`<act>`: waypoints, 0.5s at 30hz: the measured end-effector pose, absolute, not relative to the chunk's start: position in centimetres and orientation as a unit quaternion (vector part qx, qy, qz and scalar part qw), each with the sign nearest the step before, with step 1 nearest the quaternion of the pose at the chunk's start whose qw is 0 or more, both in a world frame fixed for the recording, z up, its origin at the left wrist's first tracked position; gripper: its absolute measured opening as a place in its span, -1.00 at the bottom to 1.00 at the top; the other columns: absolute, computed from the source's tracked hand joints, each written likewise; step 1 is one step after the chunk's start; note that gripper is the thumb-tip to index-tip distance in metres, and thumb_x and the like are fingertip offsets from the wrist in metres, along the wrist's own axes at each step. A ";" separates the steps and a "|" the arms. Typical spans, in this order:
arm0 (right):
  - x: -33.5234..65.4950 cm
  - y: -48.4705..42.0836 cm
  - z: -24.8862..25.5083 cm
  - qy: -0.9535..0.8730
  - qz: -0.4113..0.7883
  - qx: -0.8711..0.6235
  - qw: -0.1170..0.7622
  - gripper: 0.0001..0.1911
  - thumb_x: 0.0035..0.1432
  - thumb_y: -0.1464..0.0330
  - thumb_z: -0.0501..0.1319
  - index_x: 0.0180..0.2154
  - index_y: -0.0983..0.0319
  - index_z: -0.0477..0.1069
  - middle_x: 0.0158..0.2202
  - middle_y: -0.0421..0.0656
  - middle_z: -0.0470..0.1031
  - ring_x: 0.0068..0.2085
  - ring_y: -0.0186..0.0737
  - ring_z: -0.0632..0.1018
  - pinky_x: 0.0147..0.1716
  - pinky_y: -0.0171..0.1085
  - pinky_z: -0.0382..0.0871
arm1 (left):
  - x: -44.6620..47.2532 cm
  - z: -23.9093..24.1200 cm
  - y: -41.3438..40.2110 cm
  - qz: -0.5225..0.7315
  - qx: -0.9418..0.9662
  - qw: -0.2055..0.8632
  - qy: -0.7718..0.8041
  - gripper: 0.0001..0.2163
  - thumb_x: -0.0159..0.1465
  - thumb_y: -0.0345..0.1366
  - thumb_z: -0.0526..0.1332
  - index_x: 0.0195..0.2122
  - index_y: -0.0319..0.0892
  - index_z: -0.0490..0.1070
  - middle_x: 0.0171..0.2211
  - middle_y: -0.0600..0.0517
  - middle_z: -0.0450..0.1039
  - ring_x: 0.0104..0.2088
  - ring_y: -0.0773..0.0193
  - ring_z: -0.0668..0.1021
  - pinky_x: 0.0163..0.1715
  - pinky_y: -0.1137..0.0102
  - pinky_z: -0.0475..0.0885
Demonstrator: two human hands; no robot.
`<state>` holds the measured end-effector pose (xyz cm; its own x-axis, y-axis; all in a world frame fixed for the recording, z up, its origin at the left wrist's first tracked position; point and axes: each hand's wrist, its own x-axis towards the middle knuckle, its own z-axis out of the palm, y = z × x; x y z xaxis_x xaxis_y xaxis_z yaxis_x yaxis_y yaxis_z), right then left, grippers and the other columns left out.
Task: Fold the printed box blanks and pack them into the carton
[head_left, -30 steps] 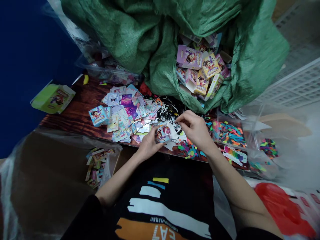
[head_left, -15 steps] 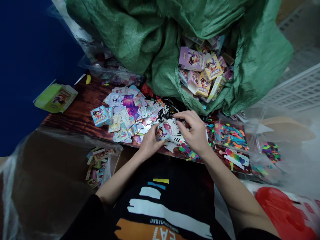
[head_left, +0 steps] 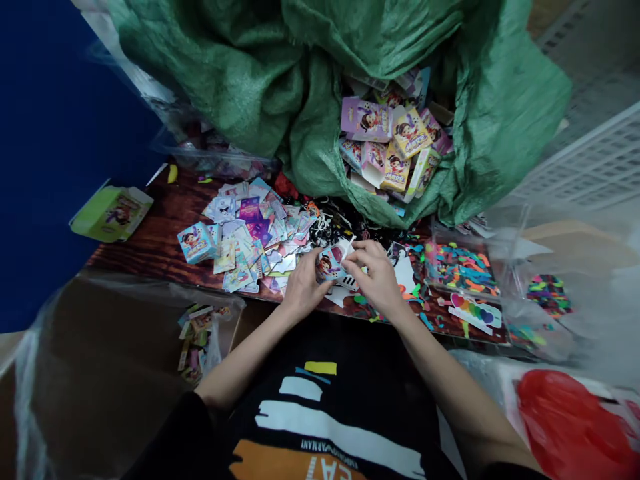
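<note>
My left hand grips a small printed cartoon box just above the near edge of the dark wooden table. My right hand is closed at the box's open top flap, its fingers pinched on the flap or on something small there. Just beyond the hands lies a heap of black and white small parts. To the left spreads a pile of loose printed cards, with another blue box at its left end.
A big green woven sack at the back spills more printed boxes. Clear trays of coloured shapes sit to the right. A plastic-lined carton with filled boxes stands lower left. A flat green box lies far left.
My right hand came back from the black and white heap toward me and closed on the top of the box. The left hand kept holding the box.
</note>
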<state>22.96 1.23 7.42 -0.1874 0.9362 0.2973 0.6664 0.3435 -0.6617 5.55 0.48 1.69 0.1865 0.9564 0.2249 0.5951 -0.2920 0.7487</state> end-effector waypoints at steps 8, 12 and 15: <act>22.8 0.9 7.4 -0.743 0.117 -0.545 0.371 -0.92 0.21 0.43 0.22 -0.35 0.17 0.42 -0.15 -0.07 0.45 -0.07 -0.02 0.42 -0.07 -0.05 0.36 | 6.1 1.4 0.7 0.346 0.768 0.181 0.508 -0.40 0.19 -0.35 0.31 0.22 -0.20 0.11 0.13 -0.21 0.39 0.13 0.00 0.46 0.10 0.10 0.42; 22.7 1.1 7.5 -0.768 0.075 -0.544 0.328 -0.82 0.20 0.53 0.12 -0.22 0.18 0.43 -0.04 0.00 0.40 0.01 0.03 0.36 -0.01 0.00 0.34 | 6.2 1.4 0.9 0.342 0.772 0.167 0.509 -0.40 0.18 -0.37 0.30 0.22 -0.19 0.11 0.11 -0.20 0.39 0.12 -0.01 0.47 0.08 0.10 0.42; 23.0 1.4 7.7 -0.792 0.096 -0.531 0.285 -0.78 0.18 0.57 0.09 -0.25 0.18 0.43 -0.01 0.01 0.39 0.04 0.05 0.35 0.00 0.01 0.34 | 6.2 1.4 0.7 0.338 0.777 0.168 0.503 -0.41 0.17 -0.40 0.29 0.20 -0.21 0.12 0.09 -0.21 0.40 0.10 -0.02 0.47 0.07 0.10 0.43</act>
